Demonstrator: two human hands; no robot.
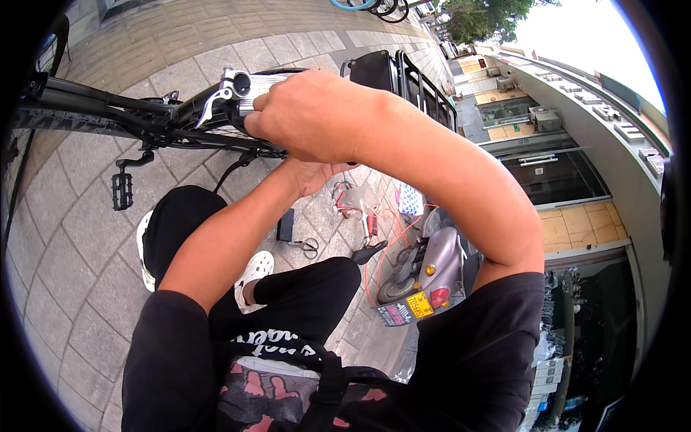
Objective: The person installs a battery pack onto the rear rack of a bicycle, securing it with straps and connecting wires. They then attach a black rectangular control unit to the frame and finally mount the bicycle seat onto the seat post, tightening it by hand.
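Note:
A black bicycle frame (93, 108) reaches in from the left. Near the top of its seat tube is a silver quick-release lever (214, 108), beside a silver ribbed metal part (264, 84). My right hand (306, 115) is closed, its fingers curled against that ribbed part; its grip is partly hidden by the back of the hand. Just below, my left hand (313, 176) is turned palm up with curled fingers, partly covered by my right hand and wrist. What it holds is hidden; a bit of something black shows at its fingertips.
On the paving lie a black box (286, 225), scissors (309, 248), a red-handled tool (372, 226), orange cord (392, 223) and a blue-and-white packet (411, 200). A grey scooter (437, 266) stands at the right. A black basket (425, 86) is beyond my hands; a pedal (122, 189) sticks out left.

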